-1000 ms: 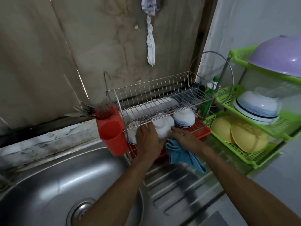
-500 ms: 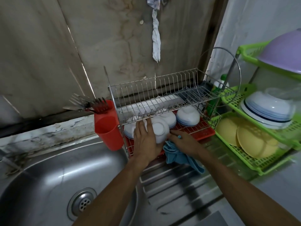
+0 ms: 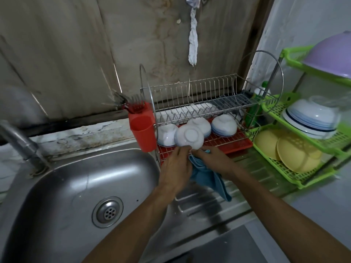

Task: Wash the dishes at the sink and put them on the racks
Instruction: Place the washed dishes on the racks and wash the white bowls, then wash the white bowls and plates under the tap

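Two sets of fingers met at the near rim of the upturned white bowl: left hand fingers pinched the rim, right hand fingers clenched a blue cloth and touched the rim just beside them. Bowl sat tilted at the front of the wire rack lower tier, over the red tray, touching other bowls. Step judged as racking; next move likely needs settling it flat, then letting go.

The sink is smooth, shiny steel; the dish rack is bright metal wire. The white bowl looks glossy, the blue cloth matt.
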